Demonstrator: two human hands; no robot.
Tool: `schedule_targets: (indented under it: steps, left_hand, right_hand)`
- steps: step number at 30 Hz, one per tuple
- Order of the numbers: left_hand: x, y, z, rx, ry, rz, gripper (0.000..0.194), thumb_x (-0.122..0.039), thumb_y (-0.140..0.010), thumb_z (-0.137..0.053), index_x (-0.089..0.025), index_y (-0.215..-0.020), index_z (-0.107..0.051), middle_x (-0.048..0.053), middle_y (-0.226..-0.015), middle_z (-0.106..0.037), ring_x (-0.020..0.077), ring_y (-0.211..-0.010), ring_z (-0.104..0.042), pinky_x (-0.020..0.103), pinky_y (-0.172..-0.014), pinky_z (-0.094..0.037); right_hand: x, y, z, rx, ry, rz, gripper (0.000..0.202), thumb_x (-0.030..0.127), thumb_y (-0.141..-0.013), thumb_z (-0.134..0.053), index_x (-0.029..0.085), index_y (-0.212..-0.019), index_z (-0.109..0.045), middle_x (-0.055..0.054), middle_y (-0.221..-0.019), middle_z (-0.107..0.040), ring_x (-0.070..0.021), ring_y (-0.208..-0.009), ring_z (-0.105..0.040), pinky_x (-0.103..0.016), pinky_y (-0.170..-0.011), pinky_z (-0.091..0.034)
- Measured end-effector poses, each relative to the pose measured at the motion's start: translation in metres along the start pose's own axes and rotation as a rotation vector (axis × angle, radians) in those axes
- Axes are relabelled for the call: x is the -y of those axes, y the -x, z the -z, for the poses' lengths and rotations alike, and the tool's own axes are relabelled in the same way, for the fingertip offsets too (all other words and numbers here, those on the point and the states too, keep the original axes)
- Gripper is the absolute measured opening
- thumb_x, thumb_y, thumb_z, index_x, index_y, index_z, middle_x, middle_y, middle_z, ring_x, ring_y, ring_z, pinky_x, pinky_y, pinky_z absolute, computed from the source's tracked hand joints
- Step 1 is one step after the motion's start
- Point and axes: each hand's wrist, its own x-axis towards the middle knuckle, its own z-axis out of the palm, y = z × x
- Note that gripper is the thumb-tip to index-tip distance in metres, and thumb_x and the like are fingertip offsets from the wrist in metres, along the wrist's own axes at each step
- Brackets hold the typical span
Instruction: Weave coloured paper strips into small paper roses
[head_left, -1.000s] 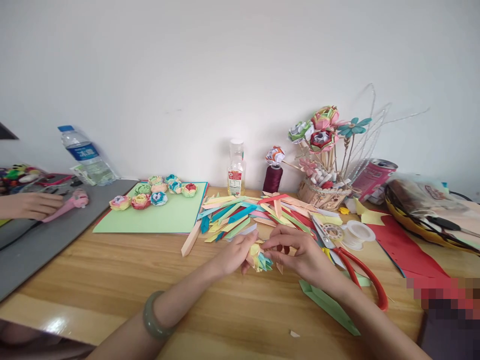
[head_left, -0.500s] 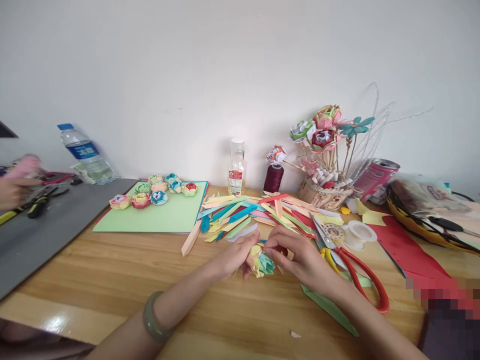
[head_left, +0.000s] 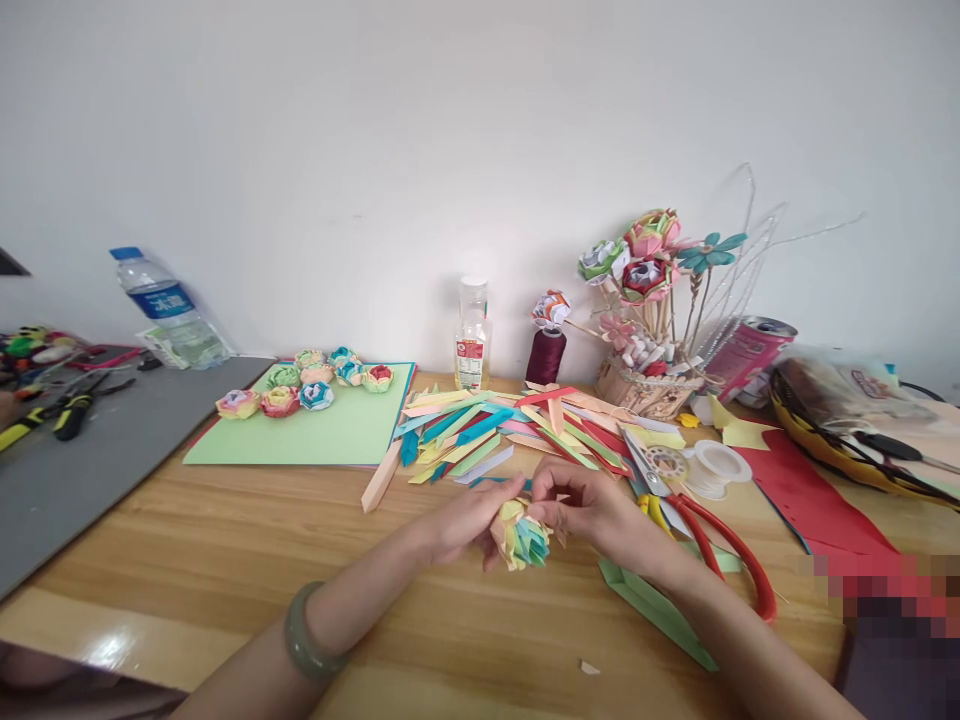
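Observation:
A folded paper flower (head_left: pixel 523 537) in yellow, peach and teal is held between my two hands above the wooden table. My left hand (head_left: pixel 471 520) wraps its left side, thumb on top and fingers beneath. At the upper right edge of the flower, my right hand (head_left: pixel 579 505) pinches a petal between thumb and fingertips. Just behind my hands lies a heap of folded paper strips (head_left: pixel 487 425) in many colours. Red-and-yellow-handled scissors (head_left: pixel 694 530) rest by my right forearm, and a folded green strip (head_left: pixel 660 610) lies partly beneath that arm.
Several finished paper flowers (head_left: pixel 316 396) sit on green paper (head_left: pixel 300 440) at the left. A glue bottle (head_left: pixel 472 345), a maroon thread spool (head_left: pixel 545 357) and a flower basket (head_left: pixel 649 385) stand by the wall. Pliers (head_left: pixel 75 408) and a water bottle (head_left: pixel 169 305) are on the grey mat (head_left: pixel 150 430).
The paper flower has tipped and dropped slightly in my hands, showing more of its petals. My right fingers have shifted a little along its edge. A person's hand at far left has mostly withdrawn.

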Motion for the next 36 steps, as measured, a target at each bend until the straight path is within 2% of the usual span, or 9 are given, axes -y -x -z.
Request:
schedule_targets:
  steps: [3, 6, 11, 15, 22, 27, 31, 33, 36]
  left_hand:
    - [-0.004, 0.003, 0.0, 0.051, 0.051, 0.018, 0.053, -0.063, -0.072, -0.046, -0.012, -0.073, -0.059, 0.001, -0.058, -0.057, 0.0063, -0.038, -0.045, 0.018, -0.031, -0.029]
    - [-0.006, 0.003, 0.0, 0.067, 0.082, 0.022, 0.053, -0.062, -0.073, -0.045, -0.011, -0.076, -0.06, 0.003, -0.058, -0.059, 0.0063, -0.038, -0.045, 0.017, -0.031, -0.028]
    - [-0.004, -0.001, 0.001, 0.035, 0.136, 0.023, 0.053, -0.062, -0.073, -0.044, -0.011, -0.07, -0.058, 0.003, -0.051, -0.058, 0.0075, -0.036, -0.047, 0.017, -0.029, -0.03]
    - [-0.003, -0.002, 0.0, 0.019, 0.156, 0.035, 0.052, -0.06, -0.076, -0.042, -0.011, -0.07, -0.057, 0.004, -0.048, -0.058, 0.0088, -0.035, -0.049, 0.017, -0.028, -0.029]
    - [-0.001, -0.002, 0.001, 0.009, 0.181, 0.054, 0.044, -0.057, -0.074, -0.048, -0.013, -0.067, -0.054, 0.001, -0.048, -0.057, 0.0099, -0.037, -0.053, 0.016, -0.028, -0.028]
    - [-0.001, -0.001, 0.002, 0.054, 0.166, 0.111, 0.042, -0.052, -0.077, -0.045, -0.013, -0.071, -0.057, 0.002, -0.053, -0.06, 0.0107, -0.042, -0.055, 0.017, -0.03, -0.027]
    - [-0.002, 0.0, 0.002, 0.054, 0.13, 0.102, 0.045, -0.054, -0.075, -0.047, -0.01, -0.074, -0.06, 0.004, -0.056, -0.06, 0.0103, -0.042, -0.054, 0.017, -0.029, -0.028]
    - [-0.003, 0.0, 0.002, 0.048, 0.133, 0.074, 0.049, -0.056, -0.075, -0.046, -0.009, -0.077, -0.062, 0.003, -0.055, -0.059, 0.0086, -0.038, -0.05, 0.017, -0.028, -0.029]
    - [-0.003, -0.001, 0.003, 0.04, 0.166, 0.036, 0.056, -0.059, -0.078, -0.04, -0.009, -0.088, -0.063, 0.001, -0.054, -0.057, 0.0059, -0.033, -0.044, 0.017, -0.028, -0.031]
  right_hand:
    - [0.002, 0.001, 0.001, -0.081, -0.066, 0.018, 0.032, 0.048, -0.076, -0.058, 0.017, -0.072, -0.049, 0.003, -0.059, -0.049, -0.0084, -0.048, -0.046, -0.021, -0.045, -0.038]
    - [0.008, 0.004, 0.002, -0.147, -0.021, 0.077, 0.029, 0.044, -0.078, -0.057, 0.017, -0.069, -0.051, 0.001, -0.062, -0.05, -0.0098, -0.052, -0.049, -0.023, -0.05, -0.042]
    - [0.012, 0.007, 0.003, -0.134, 0.257, 0.105, 0.024, 0.037, -0.078, -0.059, 0.016, -0.068, -0.063, -0.003, -0.071, -0.055, -0.0106, -0.058, -0.049, -0.022, -0.049, -0.039]
    - [0.008, 0.006, 0.001, -0.137, 0.307, 0.084, 0.018, 0.033, -0.077, -0.059, 0.016, -0.072, -0.064, -0.002, -0.072, -0.055, -0.0095, -0.055, -0.048, -0.022, -0.048, -0.037]
    - [0.012, 0.002, -0.004, -0.109, 0.073, -0.016, 0.019, 0.032, -0.072, -0.061, 0.015, -0.062, -0.058, 0.001, -0.065, -0.051, -0.0083, -0.052, -0.045, -0.021, -0.047, -0.035]
    - [0.012, 0.002, -0.005, -0.085, -0.063, -0.141, 0.018, 0.031, -0.068, -0.06, 0.015, -0.06, -0.055, 0.003, -0.052, -0.05, -0.0072, -0.046, -0.041, -0.02, -0.043, -0.029]
    - [0.006, 0.0, -0.003, -0.039, -0.142, -0.254, 0.021, 0.034, -0.067, -0.06, 0.014, -0.059, -0.056, 0.003, -0.047, -0.05, -0.0067, -0.044, -0.04, -0.019, -0.042, -0.026]
    - [0.004, -0.001, -0.001, -0.077, -0.175, -0.264, 0.025, 0.037, -0.067, -0.062, 0.014, -0.061, -0.056, 0.003, -0.049, -0.05, -0.0065, -0.044, -0.039, -0.019, -0.042, -0.027]
    - [0.004, -0.001, 0.001, -0.283, -0.155, -0.179, 0.027, 0.042, -0.069, -0.062, 0.016, -0.067, -0.057, 0.004, -0.052, -0.047, -0.0069, -0.046, -0.038, -0.02, -0.044, -0.029]
